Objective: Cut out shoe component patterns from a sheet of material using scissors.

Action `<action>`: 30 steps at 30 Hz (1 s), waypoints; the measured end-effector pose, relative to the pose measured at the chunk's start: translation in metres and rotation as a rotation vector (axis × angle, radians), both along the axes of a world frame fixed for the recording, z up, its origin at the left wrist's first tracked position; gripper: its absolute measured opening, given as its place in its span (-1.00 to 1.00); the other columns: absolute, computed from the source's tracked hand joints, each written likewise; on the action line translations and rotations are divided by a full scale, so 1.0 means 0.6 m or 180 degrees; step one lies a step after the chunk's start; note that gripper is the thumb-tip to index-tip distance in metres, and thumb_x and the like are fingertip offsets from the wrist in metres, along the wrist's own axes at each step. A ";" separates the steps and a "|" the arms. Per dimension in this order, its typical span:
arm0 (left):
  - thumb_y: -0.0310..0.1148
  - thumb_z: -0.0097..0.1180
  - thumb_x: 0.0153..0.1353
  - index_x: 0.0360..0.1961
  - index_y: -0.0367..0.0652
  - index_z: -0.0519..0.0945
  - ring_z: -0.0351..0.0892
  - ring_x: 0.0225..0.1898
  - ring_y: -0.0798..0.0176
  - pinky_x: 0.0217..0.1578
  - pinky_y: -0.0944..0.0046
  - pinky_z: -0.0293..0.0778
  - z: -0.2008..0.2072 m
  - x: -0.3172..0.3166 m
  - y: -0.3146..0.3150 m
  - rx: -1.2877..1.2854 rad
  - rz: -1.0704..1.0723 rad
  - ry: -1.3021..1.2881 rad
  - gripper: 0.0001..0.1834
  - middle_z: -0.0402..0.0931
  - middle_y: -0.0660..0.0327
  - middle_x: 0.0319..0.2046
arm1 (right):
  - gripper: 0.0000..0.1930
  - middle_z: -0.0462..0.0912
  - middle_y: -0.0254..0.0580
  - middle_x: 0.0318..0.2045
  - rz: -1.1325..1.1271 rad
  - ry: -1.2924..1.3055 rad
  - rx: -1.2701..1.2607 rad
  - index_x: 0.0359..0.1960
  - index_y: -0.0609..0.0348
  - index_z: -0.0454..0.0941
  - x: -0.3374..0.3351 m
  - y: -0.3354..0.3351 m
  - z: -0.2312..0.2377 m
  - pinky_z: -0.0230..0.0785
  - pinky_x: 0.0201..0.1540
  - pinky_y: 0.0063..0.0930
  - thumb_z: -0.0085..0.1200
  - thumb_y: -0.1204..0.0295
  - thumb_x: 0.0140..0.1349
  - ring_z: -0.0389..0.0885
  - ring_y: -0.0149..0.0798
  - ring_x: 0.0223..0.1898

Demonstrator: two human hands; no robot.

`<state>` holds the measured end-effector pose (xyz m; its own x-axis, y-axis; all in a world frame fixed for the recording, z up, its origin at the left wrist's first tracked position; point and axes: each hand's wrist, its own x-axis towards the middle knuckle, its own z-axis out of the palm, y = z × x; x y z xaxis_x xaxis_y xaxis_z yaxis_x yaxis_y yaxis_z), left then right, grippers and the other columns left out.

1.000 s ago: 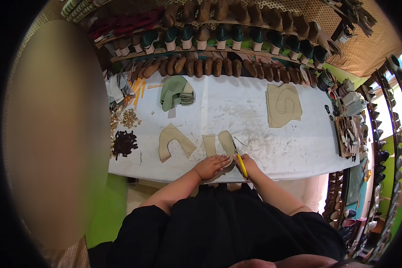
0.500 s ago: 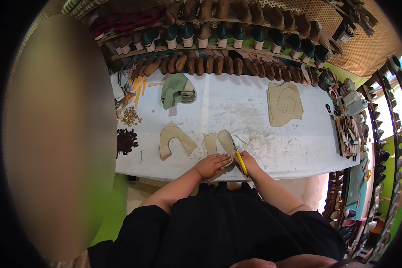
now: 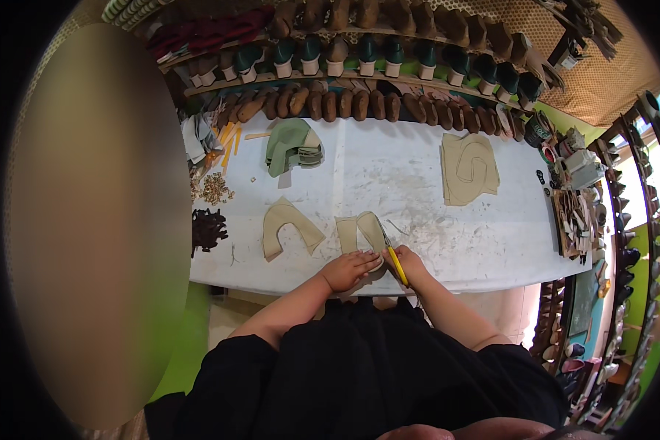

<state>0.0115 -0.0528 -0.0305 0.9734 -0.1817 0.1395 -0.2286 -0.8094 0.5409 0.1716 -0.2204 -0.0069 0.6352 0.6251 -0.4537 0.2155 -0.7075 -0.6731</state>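
Observation:
My right hand (image 3: 412, 265) is closed round scissors with yellow handles (image 3: 397, 266). Their blades (image 3: 386, 235) lie along the right edge of a curved beige piece of shoe material (image 3: 372, 227). My left hand (image 3: 351, 270) rests over the near end of that piece and holds it, fingers close together and stretched forward; its thumb is hard to make out. One arm of the same beige shape (image 3: 347, 233) shows just beyond the left fingers. A thin trimmed strip (image 3: 397, 226) lies to the right of the blades. Farther left sits another beige horseshoe-shaped piece (image 3: 287, 226).
A stack of green cut pieces (image 3: 290, 145) lies at the back left, and beige sheet pieces (image 3: 470, 169) at the back right. Gold bits (image 3: 215, 189) and a dark pile (image 3: 209, 231) edge the white table (image 3: 389, 158). Shoe lasts (image 3: 359, 105) line the back.
The view has shifted very slightly. The scissors stay at the beige piece's right edge, and both hands keep nearly the same place and hold.

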 end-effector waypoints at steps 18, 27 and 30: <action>-0.31 0.03 0.30 0.32 -0.09 0.36 0.35 0.31 0.02 0.32 0.04 0.23 -0.003 0.002 0.001 -0.0016 -0.0095 -0.0005 -0.46 0.33 0.11 0.32 | -0.27 0.68 0.08 -0.43 -0.0313 0.0561 -0.0097 -0.15 0.34 0.51 0.029 0.014 0.035 0.50 -0.20 -0.23 0.08 -0.26 0.18 0.68 0.00 -0.31; -0.04 0.07 0.30 0.28 -0.17 0.40 0.29 0.34 0.00 0.33 0.03 0.19 0.003 -0.004 0.002 0.0305 0.0011 0.0146 -0.38 0.33 0.06 0.31 | -0.42 0.62 0.20 -0.19 -0.0078 -0.1562 -0.0761 0.06 0.23 0.35 0.138 -0.063 0.040 0.50 -0.09 -0.04 0.16 0.06 0.16 0.63 0.22 -0.16; -0.03 0.12 0.26 0.28 -0.17 0.39 0.27 0.36 -0.01 0.34 0.01 0.18 0.002 -0.011 0.003 0.0281 0.0128 0.0176 -0.35 0.32 0.09 0.32 | -0.42 0.58 0.15 -0.11 -0.0050 -0.1946 -0.0365 0.08 0.19 0.39 0.160 -0.087 0.018 0.49 -0.05 -0.05 0.18 0.09 0.12 0.59 0.19 -0.08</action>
<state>0.0049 -0.0510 -0.0294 0.9859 -0.1515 0.0705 -0.1667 -0.8624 0.4781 0.2678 -0.2727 0.0037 0.8100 0.5824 -0.0688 0.5269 -0.7742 -0.3507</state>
